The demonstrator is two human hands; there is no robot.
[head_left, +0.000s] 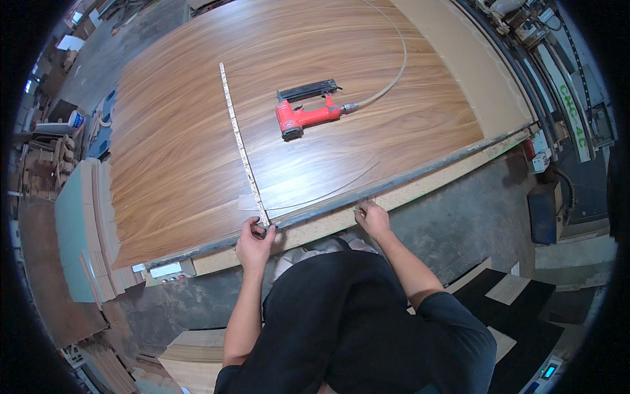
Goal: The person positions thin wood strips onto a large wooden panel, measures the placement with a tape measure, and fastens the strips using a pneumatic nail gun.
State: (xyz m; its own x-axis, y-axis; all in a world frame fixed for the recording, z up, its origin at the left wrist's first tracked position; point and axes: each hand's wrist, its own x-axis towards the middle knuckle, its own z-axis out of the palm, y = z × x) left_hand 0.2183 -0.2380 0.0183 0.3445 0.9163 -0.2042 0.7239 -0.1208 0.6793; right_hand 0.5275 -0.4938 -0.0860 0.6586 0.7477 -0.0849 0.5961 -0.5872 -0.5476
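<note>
Your left hand (254,238) pinches tape measure (241,146) end at panel (170,164) near edge, anchoring it across the width. Your right hand (372,217), fingers curled on same edge; grip unclear. Red nail gun (303,113) parked mid-panel.

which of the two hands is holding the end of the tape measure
The left hand: it pinches the tape measure at the panel's near edge. The right hand holds something small.
</note>
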